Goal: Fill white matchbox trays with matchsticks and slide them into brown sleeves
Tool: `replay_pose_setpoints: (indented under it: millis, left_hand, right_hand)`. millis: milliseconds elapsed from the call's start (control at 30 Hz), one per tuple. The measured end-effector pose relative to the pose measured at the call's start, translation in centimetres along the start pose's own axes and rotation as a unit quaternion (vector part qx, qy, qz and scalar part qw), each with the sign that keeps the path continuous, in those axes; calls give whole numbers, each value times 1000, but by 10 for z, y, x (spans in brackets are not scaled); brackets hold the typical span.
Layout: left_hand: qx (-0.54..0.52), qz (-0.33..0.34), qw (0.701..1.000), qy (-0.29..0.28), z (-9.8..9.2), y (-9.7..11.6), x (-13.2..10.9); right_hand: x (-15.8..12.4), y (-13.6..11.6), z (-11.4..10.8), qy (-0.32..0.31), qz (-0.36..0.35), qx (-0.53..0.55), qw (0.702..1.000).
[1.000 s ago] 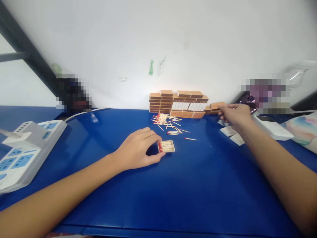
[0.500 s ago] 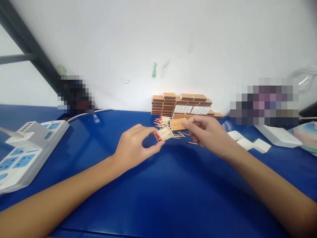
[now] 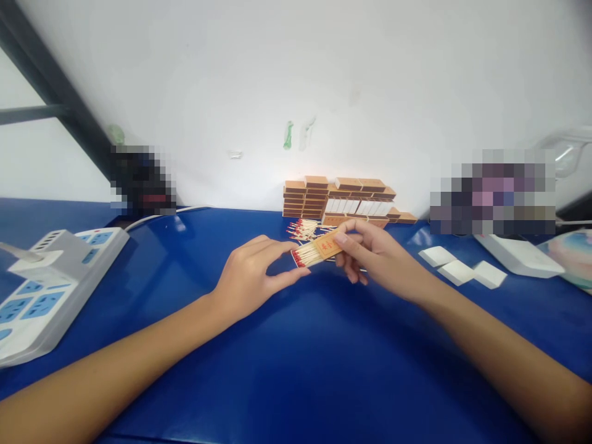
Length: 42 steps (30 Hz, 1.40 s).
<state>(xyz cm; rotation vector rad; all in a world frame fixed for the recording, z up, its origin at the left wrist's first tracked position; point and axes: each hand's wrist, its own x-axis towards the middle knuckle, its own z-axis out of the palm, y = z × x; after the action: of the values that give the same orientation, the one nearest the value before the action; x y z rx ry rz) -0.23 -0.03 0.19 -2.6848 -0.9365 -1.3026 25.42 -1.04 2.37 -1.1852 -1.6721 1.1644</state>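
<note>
My left hand pinches a small white matchbox tray between thumb and fingers. Red-headed matches fill the tray, heads toward my left hand. An orange matchbox sleeve with red lettering covers the tray's right end, and my right hand grips it between thumb and fingers. Both hands hold the box above the blue table. Just behind it lies a pile of loose matches, partly hidden by the box and my right hand.
Stacked matchboxes stand against the white wall, with white trays among them. Several small white boxes lie at the right beside a larger white object. A power strip with a plugged-in cable occupies the left side.
My right hand has brought the orange sleeve left and slightly down onto the tray's right end. The sleeve now tilts in line with the tray. My left hand has barely moved.
</note>
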Motion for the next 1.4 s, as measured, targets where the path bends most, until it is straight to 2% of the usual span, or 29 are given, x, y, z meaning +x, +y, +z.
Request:
replay_pose_setpoints:
  millis: [200,433,567,633,767,867,967,1033,1067,1133,1233,1400]
  left_hand:
    - [-8,18,1000,15,1,0,0]
    - [-52,36,998,18,-3,2,2]
    - [-56,39,998,-19,-5,6,3]
    - [-54,44,997,-32,-5,6,3]
    - [-54,63,996,-11,-4,0,2]
    - [-72,67,995,-18,-2,-1,1]
    - [-79,44,996,-19,-3,0,4]
    - [-68,12,997,-25,-8,-3,11]
    - [-56,-20,998,-31,-12,-6,17]
    - [-40,-84,996,-7,-19,-17,33]
    - [-57,-134,989,1,-25,-41,66]
    - [-30,-123,992,-25,-17,-84,115]
  right_hand:
    - [-7,-3,18,23,-5,60,998]
    - [-15,-5,34,-101,11,44,994]
    - [-25,-10,43,-145,-3,49,988]
    - [-29,-14,44,-147,-12,42,988]
    - [-29,-17,44,-145,-5,20,989]
    - [-28,-16,43,-144,0,-7,990]
    - [-27,-14,38,-117,-20,-107,987]
    - [-25,-12,33,-65,-45,-238,968]
    - [-23,-11,30,-38,-56,-303,951]
    - [-19,-10,23,2,-69,-399,914]
    - [-14,-7,15,26,-74,-467,881]
    - [-13,-6,12,18,-77,-502,861]
